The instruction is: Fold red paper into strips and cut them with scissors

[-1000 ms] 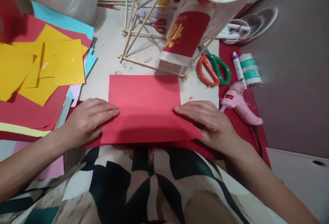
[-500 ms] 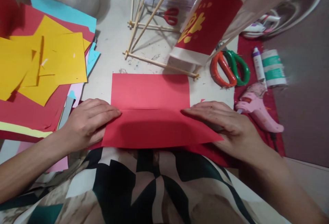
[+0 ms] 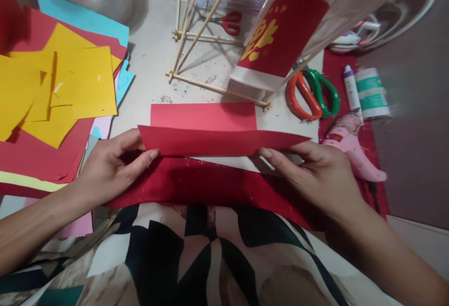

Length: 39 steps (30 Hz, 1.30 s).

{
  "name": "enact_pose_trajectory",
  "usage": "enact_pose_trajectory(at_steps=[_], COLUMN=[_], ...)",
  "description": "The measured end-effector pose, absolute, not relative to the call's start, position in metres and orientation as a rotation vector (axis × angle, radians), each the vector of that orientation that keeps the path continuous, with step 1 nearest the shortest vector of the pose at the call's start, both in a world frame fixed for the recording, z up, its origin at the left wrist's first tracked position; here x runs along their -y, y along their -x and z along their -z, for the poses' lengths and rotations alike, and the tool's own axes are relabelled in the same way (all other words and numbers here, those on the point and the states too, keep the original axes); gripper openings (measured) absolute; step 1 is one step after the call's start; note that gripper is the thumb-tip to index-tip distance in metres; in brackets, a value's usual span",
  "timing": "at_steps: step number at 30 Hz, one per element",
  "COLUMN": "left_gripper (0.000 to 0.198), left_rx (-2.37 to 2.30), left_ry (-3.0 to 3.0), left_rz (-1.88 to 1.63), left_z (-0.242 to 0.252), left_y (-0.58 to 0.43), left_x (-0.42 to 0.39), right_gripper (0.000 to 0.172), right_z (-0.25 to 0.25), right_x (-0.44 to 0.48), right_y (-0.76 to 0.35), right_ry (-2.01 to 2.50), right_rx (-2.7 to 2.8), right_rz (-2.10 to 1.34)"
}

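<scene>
A red sheet of paper (image 3: pixel 210 130) lies on the table in front of me, its near flap raised off the surface along a crease. My left hand (image 3: pixel 114 165) pinches the flap's left corner between thumb and fingers. My right hand (image 3: pixel 315 175) pinches its right corner the same way. The far part of the sheet lies flat. Beneath the lifted flap a dark red cloth (image 3: pixel 210 186) shows along the table's near edge.
Yellow, red and blue paper sheets (image 3: pixel 59 91) are stacked at the left. A wooden stick frame (image 3: pixel 210 39) with a red-and-white paper cup (image 3: pixel 280 39) stands behind. Orange-green scissors (image 3: pixel 312 93), red scissors (image 3: pixel 229 20), a pink glue gun (image 3: pixel 354 149) and glue sticks (image 3: pixel 368 93) lie right.
Earlier both hands pressed flat on the folded red paper. Now they pinch the near flap's corners and have lifted it up and away from me, uncovering the dark red cloth.
</scene>
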<state>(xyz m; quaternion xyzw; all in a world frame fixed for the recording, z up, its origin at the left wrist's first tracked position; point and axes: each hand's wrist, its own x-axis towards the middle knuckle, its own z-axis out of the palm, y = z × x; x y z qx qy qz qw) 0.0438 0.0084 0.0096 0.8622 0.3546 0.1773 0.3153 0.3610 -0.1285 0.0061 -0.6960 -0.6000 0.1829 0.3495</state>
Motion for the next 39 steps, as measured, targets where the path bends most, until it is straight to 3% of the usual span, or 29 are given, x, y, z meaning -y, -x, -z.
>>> enact_pose_trajectory(at_steps=[3, 8, 13, 17, 27, 32, 36, 39], left_gripper=[0.015, 0.05, 0.072, 0.082, 0.06, 0.046, 0.031, 0.043], left_rx=[-0.972, -1.107, -1.281, -1.273, -1.237, -1.221, -0.709, -0.428], left_ry=[-2.196, -2.124, -2.108, -2.106, -2.297, -2.751, -3.257, -3.263], left_rz=[-0.439, -0.406, -0.312, -0.281, -0.119, -0.117, -0.497, -0.466], left_z=[-0.012, -0.016, -0.022, -0.025, -0.027, -0.025, -0.025, -0.02], left_y=[-0.047, -0.054, -0.059, -0.06, -0.064, -0.061, -0.071, -0.091], left_x=[-0.009, -0.009, -0.01, -0.011, -0.023, -0.022, -0.011, -0.002], right_gripper=[0.038, 0.014, 0.046, 0.055, 0.048, 0.047, 0.046, 0.045], right_z=[-0.009, -0.001, 0.011, 0.013, 0.021, 0.024, 0.026, 0.026], right_x=[0.122, 0.116, 0.116, 0.114, 0.107, 0.105, 0.105, 0.105], right_y=[-0.354, -0.352, -0.354, -0.354, -0.36, -0.361, -0.36, -0.36], right_ry=[1.846, 1.865, 1.945, 1.966, 1.949, 1.957, 1.958, 1.954], right_rx=[1.406, 1.325, 1.294, 1.328, 1.533, 1.544, 1.543, 1.539], right_rz=[-0.507, -0.555, -0.429, -0.395, -0.183, -0.174, -0.166, -0.171])
